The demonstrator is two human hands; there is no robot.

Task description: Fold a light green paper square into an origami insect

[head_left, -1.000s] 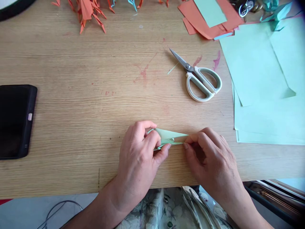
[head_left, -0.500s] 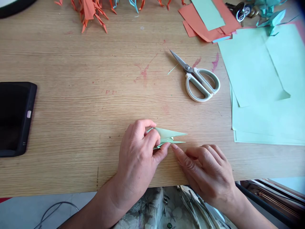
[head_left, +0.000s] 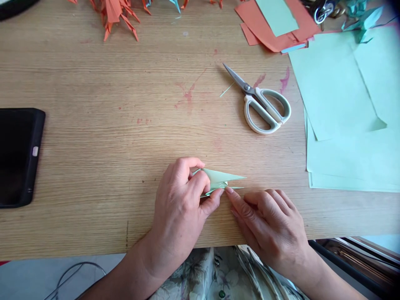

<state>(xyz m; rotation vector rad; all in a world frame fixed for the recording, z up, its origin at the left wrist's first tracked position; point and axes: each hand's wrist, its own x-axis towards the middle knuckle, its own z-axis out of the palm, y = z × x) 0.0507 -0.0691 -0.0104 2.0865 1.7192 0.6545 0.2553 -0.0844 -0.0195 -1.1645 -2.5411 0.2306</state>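
A pale green folded paper piece [head_left: 215, 177], with two long narrow points facing right, lies low on the table in front of me. My left hand [head_left: 183, 200] is closed around its left part, thumb along the lower edge and fingers over the top. That hand hides the left end of the piece. My right hand [head_left: 270, 225] is closed, its other fingers curled under. One of its fingertips presses the base of the lower point, close beside my left thumb. Up and to the right, scissors [head_left: 261, 102] with white and grey handles lie partly open.
Green paper sheets [head_left: 346, 154] are stacked at the right. Orange paper pieces [head_left: 250, 23], keys [head_left: 321, 12] and a teal folded figure [head_left: 365, 23] are behind them. Orange folded figures [head_left: 114, 14] stand at the back. A black phone [head_left: 18, 158] lies at the left edge.
My right fingertip has shifted very slightly against the lower point, and the gap between the two points looks a little different. The whole view has moved slightly.
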